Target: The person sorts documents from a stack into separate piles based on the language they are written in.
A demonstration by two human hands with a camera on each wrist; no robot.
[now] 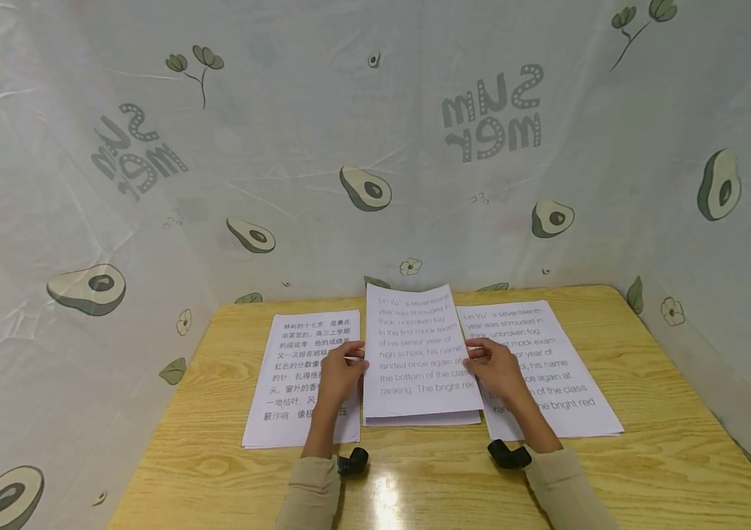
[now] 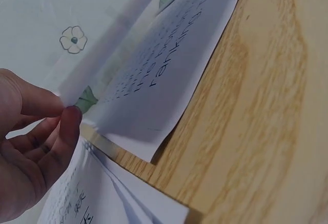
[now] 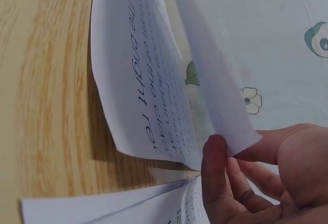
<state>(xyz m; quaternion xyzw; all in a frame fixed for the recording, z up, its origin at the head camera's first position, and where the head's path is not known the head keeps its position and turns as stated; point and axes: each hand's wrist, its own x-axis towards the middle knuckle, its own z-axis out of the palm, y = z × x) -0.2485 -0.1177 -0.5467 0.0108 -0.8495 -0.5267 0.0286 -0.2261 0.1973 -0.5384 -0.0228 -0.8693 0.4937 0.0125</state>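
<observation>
A sheet of paper (image 1: 415, 346) with large English print is held raised and slightly bowed over the middle of the table. My left hand (image 1: 341, 372) pinches its left edge between thumb and fingertips, and my right hand (image 1: 498, 372) pinches the right edge the same way. Below it lies more printed paper (image 1: 422, 422), mostly covered in the head view; both wrist views show a gap between the raised sheet (image 3: 220, 96) and the printed sheet underneath (image 3: 128, 80).
Left of the middle lies a stack of sheets with Chinese print (image 1: 268, 397). On the right a stack with English print (image 1: 570, 379) lies partly under my right hand and forearm. The wooden table (image 1: 428, 486) meets a pale avocado-patterned curtain (image 1: 309, 132) at the back and sides.
</observation>
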